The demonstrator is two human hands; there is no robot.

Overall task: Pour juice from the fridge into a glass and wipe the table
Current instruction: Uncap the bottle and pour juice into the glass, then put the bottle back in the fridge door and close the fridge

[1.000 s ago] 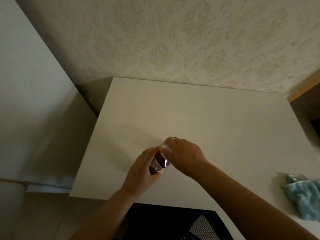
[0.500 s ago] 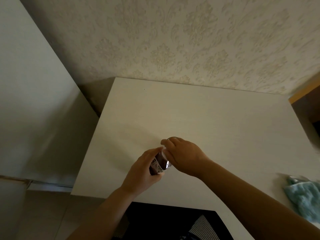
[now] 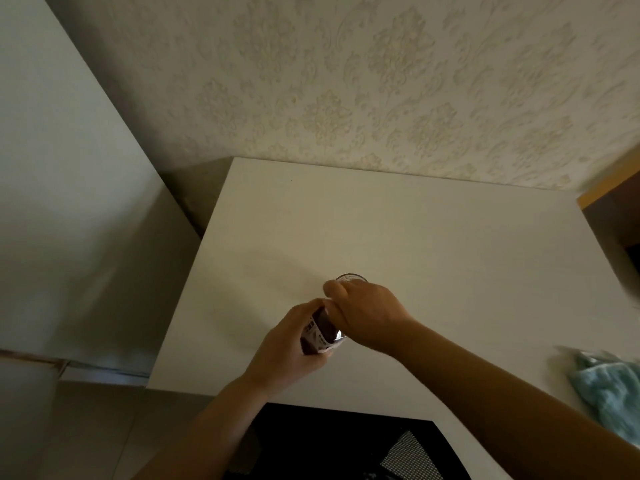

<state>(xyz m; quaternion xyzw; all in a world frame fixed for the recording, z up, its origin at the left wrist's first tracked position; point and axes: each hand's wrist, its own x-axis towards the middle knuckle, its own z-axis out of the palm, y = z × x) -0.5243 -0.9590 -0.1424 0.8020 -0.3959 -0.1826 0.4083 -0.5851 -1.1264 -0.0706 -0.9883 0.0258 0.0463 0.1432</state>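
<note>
On the white table (image 3: 433, 244), near its front edge, my left hand (image 3: 291, 348) grips a small dark juice bottle (image 3: 320, 332) with a white label, tilted to the right. My right hand (image 3: 367, 313) is curled over the bottle's top, which it hides. Just behind my right hand stands a clear glass (image 3: 351, 278); only its rim shows. I cannot tell whether there is juice in it.
A light blue cloth (image 3: 609, 393) lies crumpled at the table's right front edge. A pale fridge side (image 3: 69, 202) stands to the left. A wooden unit (image 3: 609, 188) is at the right, a dark chair (image 3: 329, 441) below the table edge.
Both hands stay on the bottle in about the same place. My right hand has shifted slightly over the bottle's top and now covers more of the glass.
</note>
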